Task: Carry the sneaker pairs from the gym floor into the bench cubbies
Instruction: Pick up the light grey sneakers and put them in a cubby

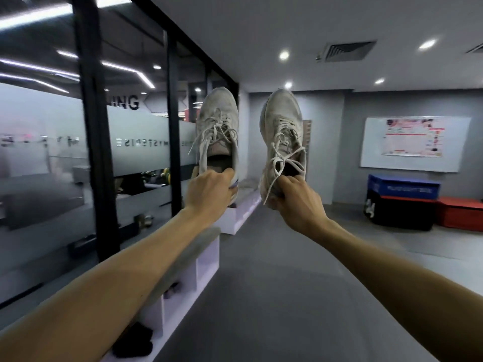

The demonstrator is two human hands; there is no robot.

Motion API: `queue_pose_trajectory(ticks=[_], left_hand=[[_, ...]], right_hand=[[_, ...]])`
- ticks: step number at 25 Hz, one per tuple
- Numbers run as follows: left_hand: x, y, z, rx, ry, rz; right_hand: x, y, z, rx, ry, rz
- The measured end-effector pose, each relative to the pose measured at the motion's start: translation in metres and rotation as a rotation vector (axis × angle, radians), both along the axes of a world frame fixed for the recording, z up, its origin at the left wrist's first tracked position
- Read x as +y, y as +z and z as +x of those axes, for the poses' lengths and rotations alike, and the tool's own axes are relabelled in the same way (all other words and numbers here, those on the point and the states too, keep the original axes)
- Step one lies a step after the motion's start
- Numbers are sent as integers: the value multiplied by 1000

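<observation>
Two worn white sneakers are held up at the centre of the frame, toes pointing up, laces dangling. The left sneaker [218, 131] is pinched at its heel by the left hand [209, 192]; the right sneaker [283, 142] is gripped at its heel by the right hand [295, 202]. Both arms reach forward. At lower left, a white bench [206, 257] with cubbies runs along a glass wall [52, 152]. Grey floor [274, 296] fills the lower centre; a whiteboard [415, 143] hangs at right.
</observation>
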State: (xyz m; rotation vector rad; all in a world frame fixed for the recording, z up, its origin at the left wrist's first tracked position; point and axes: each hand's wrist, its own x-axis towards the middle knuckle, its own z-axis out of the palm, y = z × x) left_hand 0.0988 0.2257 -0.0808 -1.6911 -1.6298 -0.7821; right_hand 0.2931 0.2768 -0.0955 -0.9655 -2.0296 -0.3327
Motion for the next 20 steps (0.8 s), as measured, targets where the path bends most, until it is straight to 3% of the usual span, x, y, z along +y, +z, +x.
queue_pose_trajectory(ticks=[10,14,20], left_hand=[[80,-30,-114,-6,535,-45],[58,-31,-135,-58,762,-58],[5,-37,-147,-146,1028,-111]], right_hand=[[183,-17,-168,-33,519,0],[193,-24,-234,-64,757,-22],[140,-34,-299,-56,1059,-23]])
